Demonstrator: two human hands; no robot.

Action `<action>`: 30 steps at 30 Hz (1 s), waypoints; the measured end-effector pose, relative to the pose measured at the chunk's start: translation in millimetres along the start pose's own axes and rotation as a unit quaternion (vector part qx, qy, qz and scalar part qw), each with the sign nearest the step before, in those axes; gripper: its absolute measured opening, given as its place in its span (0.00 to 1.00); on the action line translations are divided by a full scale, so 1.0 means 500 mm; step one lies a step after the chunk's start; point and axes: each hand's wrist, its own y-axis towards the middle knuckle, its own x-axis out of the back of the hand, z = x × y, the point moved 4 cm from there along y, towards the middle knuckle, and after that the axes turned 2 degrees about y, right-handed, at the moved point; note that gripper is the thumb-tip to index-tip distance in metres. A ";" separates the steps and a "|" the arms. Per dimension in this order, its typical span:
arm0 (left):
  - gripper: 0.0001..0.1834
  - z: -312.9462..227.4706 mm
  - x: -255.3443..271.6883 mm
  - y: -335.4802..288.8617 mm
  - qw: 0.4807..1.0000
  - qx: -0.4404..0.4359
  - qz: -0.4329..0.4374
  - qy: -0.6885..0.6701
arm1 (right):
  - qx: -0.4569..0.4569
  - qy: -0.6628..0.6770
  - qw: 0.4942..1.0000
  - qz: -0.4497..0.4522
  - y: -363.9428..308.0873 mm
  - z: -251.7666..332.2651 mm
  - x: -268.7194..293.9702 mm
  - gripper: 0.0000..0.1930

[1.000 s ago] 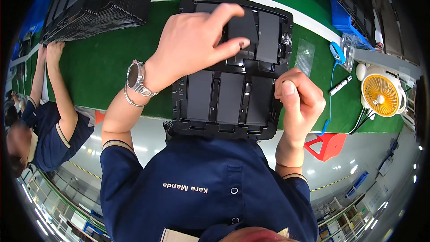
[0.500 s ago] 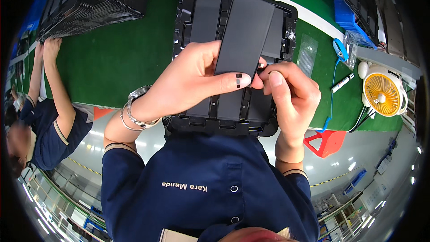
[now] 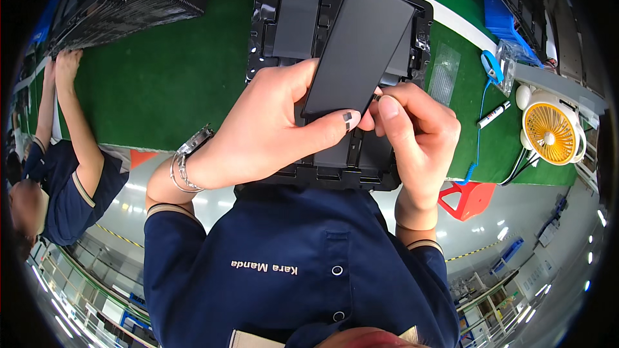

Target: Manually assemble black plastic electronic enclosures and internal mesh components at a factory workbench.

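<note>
A flat black rectangular panel [image 3: 361, 45] is in my left hand [image 3: 271, 125], thumb along its lower edge and fingers behind it. It tilts to the right, above a black moulded tray [image 3: 259, 32]. Close to the panel's lower right corner, my right hand [image 3: 419, 130] has thumb and forefinger pinched together. A small dark bit shows at those fingertips; whether it belongs to the panel I cannot tell. Similar black panels [image 3: 298, 19] lie in the tray's compartments, partly covered by my hands and the held panel.
A tall stack of black trays [image 3: 138, 6] stands at the far left of the green table [image 3: 161, 84], with another person's hands [image 3: 66, 67] at it. On the right are a clear plastic strip [image 3: 445, 74], a blue wrist strap [image 3: 491, 67], a marker [image 3: 494, 115] and a yellow-and-white fan [image 3: 549, 133].
The held panel has turned clockwise, its far end swinging to the right and uncovering more of the tray's left panel. My right hand keeps its pinch by the lower corner.
</note>
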 end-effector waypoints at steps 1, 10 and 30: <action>0.12 -0.002 0.000 -0.001 1.000 -0.004 -0.004 0.019 | -0.004 -0.001 1.000 0.001 0.000 0.001 0.000 0.06; 0.12 -0.007 0.003 -0.005 0.996 -0.024 -0.015 0.080 | -0.014 -0.003 1.000 0.006 0.000 0.003 -0.002 0.05; 0.10 -0.014 0.004 -0.006 0.992 -0.043 -0.018 0.117 | -0.001 -0.013 1.000 0.007 0.001 -0.001 -0.002 0.06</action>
